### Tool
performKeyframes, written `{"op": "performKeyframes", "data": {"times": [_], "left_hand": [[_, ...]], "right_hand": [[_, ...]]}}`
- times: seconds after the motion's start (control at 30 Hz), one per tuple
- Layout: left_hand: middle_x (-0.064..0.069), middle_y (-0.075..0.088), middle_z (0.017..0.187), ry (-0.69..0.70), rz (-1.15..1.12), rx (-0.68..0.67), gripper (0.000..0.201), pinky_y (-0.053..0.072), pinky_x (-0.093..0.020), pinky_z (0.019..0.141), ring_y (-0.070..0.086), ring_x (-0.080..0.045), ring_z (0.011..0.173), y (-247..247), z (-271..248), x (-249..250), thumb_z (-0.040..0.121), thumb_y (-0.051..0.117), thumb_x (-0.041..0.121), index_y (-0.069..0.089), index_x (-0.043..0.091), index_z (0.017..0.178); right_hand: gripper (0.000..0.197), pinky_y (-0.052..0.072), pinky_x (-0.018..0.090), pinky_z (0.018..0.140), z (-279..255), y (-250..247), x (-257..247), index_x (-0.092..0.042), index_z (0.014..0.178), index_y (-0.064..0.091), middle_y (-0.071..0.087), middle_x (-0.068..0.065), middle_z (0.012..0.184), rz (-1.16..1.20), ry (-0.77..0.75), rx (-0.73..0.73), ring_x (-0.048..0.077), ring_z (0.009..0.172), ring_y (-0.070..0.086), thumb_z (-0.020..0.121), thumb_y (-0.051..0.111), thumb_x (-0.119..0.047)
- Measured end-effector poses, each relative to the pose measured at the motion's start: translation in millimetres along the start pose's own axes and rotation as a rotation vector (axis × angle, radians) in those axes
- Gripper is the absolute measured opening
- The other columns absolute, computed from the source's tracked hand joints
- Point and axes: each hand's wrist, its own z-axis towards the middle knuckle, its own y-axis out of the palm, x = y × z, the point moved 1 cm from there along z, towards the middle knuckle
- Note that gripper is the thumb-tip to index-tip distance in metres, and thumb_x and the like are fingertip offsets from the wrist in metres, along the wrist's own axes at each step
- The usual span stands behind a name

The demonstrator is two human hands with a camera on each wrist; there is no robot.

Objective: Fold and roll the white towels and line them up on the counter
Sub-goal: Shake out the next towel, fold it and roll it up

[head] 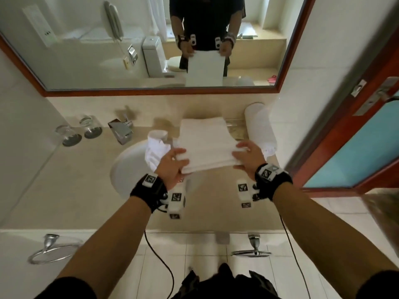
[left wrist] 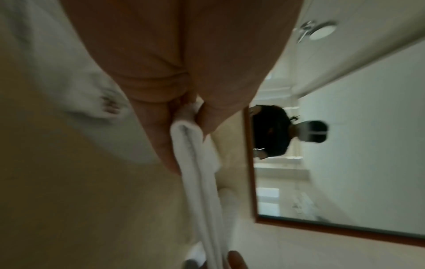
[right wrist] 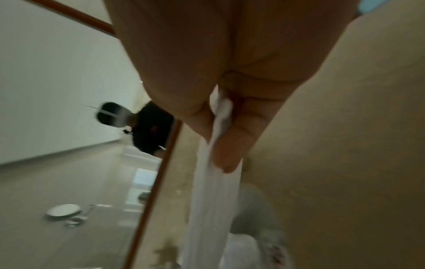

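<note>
A folded white towel is held flat above the beige counter, its far end near the back wall. My left hand grips its near left corner, thumb on top, and my right hand grips the near right corner. The left wrist view shows the towel's layered edge pinched between thumb and fingers. In the right wrist view the towel edge is pinched the same way. A rolled white towel lies at the right by the wall. A crumpled white cloth sits left of the held towel.
A white basin is set in the counter under my left hand, with a chrome tap behind it. Two glass tumblers stand at the back left. A framed mirror hangs above; a red-framed door is at right.
</note>
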Motion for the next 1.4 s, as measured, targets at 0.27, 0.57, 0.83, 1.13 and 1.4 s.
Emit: {"op": "performKeyframes", "data": {"times": [0.27, 0.57, 0.83, 1.13, 1.4], "left_hand": [[-0.017, 0.056, 0.101, -0.278, 0.337, 0.145, 0.019, 0.058, -0.039, 0.056, 0.058, -0.032, 0.082, -50.4, -32.3, -140.7, 0.085, 0.064, -0.006, 0.058, 0.012, 0.080], [-0.005, 0.030, 0.138, -0.144, 0.977, -0.024, 0.053, 0.035, -0.020, 0.097, 0.044, -0.021, 0.119, -57.9, -48.5, -169.6, 0.059, 0.091, 0.020, 0.058, 0.020, 0.100], [-0.003, 0.037, 0.142, 0.270, 1.705, -0.159, 0.051, 0.039, -0.039, 0.099, 0.040, -0.027, 0.125, -46.4, -55.9, -178.6, 0.063, 0.083, 0.032, 0.058, 0.024, 0.106], [0.006, 0.058, 0.079, 0.508, 1.733, -0.216, 0.043, 0.049, -0.031, 0.062, 0.056, -0.019, 0.070, -42.4, -53.7, -189.1, 0.047, 0.079, 0.011, 0.062, 0.022, 0.085], [-0.003, 0.064, 0.086, 0.444, 1.495, -0.218, 0.012, 0.048, -0.032, 0.062, 0.060, -0.026, 0.076, -52.3, -52.5, -191.0, 0.078, 0.075, 0.005, 0.074, 0.012, 0.087]], "right_hand": [[0.022, 0.059, 0.029, 0.050, -33.6, -0.1, 136.3, -0.007, 0.072, 0.061, 0.056, 0.011, 0.089, -0.212, 0.324, -0.039, 0.024, 0.075, 0.060, 0.083, 0.067, 0.011], [0.040, 0.053, 0.031, 0.087, -38.5, -4.2, 178.9, -0.015, 0.101, 0.071, 0.062, 0.008, 0.114, -0.568, 0.336, -0.086, 0.025, 0.097, 0.062, 0.065, 0.087, -0.006], [0.064, 0.038, 0.023, 0.097, -44.0, 0.8, 184.8, -0.019, 0.129, 0.054, 0.039, 0.008, 0.131, -1.105, 0.064, -0.362, 0.026, 0.118, 0.049, 0.072, 0.082, -0.021], [0.037, 0.054, 0.042, 0.073, -44.5, 0.3, 182.3, -0.014, 0.084, 0.073, 0.068, 0.011, 0.100, -1.560, -0.564, -0.655, 0.036, 0.089, 0.065, 0.053, 0.092, -0.020], [0.023, 0.048, 0.037, 0.088, -31.3, 4.1, 175.6, -0.012, 0.112, 0.067, 0.058, 0.008, 0.119, -1.541, -0.411, -0.749, 0.029, 0.111, 0.054, 0.093, 0.054, -0.012]]}}
